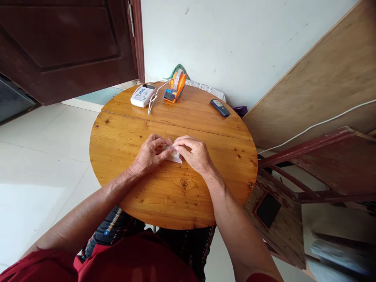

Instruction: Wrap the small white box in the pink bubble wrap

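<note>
1. The left hand (pixel 149 153) is closed on the small packet (pixel 175 158), seemingly to steady it against the bench (pixel 164 209), midway between its left and right edges.
2. The right hand (pixel 194 153) pinches the packet's far side, apparently for fine control.
3. The packet looks thin, pale and crinkly, with reddish print.
4. Toward the bench's far edge, probably out of the way, sit a glossy orange tape dispenser (pixel 179 87) and a dark, oblong remote (pixel 219 107).
5. The bench is round, knotty, varnished wood.
</note>
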Available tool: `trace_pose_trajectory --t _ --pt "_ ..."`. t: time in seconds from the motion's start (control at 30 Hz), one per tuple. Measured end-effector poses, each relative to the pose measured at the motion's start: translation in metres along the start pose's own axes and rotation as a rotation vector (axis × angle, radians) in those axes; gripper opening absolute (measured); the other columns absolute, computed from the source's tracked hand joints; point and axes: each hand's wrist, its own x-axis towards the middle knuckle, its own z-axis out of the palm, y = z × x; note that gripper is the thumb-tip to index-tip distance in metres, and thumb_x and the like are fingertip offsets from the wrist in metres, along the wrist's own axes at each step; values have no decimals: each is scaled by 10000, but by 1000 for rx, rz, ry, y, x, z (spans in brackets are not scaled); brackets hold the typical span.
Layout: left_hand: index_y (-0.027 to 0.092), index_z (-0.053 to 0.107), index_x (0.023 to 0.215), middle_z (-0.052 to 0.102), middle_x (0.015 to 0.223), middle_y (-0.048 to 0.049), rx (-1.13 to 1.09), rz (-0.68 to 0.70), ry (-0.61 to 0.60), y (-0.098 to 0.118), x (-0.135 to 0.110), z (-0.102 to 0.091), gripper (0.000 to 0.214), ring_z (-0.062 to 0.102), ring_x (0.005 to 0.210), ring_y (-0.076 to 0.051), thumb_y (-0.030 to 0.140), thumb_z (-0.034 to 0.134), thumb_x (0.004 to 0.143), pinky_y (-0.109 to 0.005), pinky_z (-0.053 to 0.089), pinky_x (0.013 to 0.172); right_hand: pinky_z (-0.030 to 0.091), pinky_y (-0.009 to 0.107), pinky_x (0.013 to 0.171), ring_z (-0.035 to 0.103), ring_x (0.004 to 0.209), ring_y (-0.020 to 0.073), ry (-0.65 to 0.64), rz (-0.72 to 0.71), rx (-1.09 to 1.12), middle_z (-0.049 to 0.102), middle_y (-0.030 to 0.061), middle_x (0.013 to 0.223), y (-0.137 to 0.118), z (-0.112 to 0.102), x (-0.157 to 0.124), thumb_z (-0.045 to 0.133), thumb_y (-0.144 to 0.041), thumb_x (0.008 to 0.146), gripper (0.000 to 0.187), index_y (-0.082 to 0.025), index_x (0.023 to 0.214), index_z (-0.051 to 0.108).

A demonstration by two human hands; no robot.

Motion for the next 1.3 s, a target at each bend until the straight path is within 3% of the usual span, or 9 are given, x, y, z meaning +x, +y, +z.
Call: trace_pose_trajectory --t 0.17,0.3,0.47,0.67,0.83,1.07,1.3 --pt "211 769 1057 622 1033 -51 -34 -14 -30 2 0 -3 265 629 798 -140 401 740 874 -279 571 711 549 353 887 727 942 191 -93 -96 -105 782 43 1042 5 -6 -1 626 -235 936 184 -255 921 809" --pt "204 764 1072 608 1012 -47 -36 -35 -42 8 -2 -6 265 637 869 -170 282 677 834 -303 580 760 497 399 914 717 954 210 -80 -201 -305 790 45 1073 7 -7 -2 678 -247 949 155 -275 930 830" --pt "212 770 1050 619 1028 -61 2 -30 -31 13 -3 -8 241 638 956 -208 353 655 891 -327 584 789 456 434 949 676 1025 234 -39 -282 -460 766 45 1151 1 -6 -4 669 -189 939 201 -288 859 825" --pt "218 771 1032 610 1025 -57 55 13 8 8 -2 -3 322 603 833 -162 503 751 884 -284 544 692 468 475 987 664 1089 264 -115 -312 -417 744 49 1229 -4 -13 -6 734 -249 886 93 -279 853 815" --pt "222 760 1054 597 1012 -36 66 22 11 7 -3 0 286 584 764 -126 421 799 852 -273 549 699 490 490 1025 691 1116 264 -152 -263 -316 742 61 1253 -5 -24 -6 691 -256 916 149 -272 843 820" --pt "224 761 1025 593 1015 -33 60 18 18 13 -4 2 290 580 753 -121 455 801 854 -274 566 708 526 483 1023 704 1132 266 -65 -152 -262 747 75 1227 -2 -28 -4 637 -249 946 181 -256 865 799" --pt "220 752 1057 577 1015 -28 112 47 10 11 -3 0 268 568 743 -116 411 787 873 -272 564 711 540 428 976 715 1041 235 -17 -176 -201 765 63 1118 -2 -19 -3 647 -239 942 157 -250 856 778"
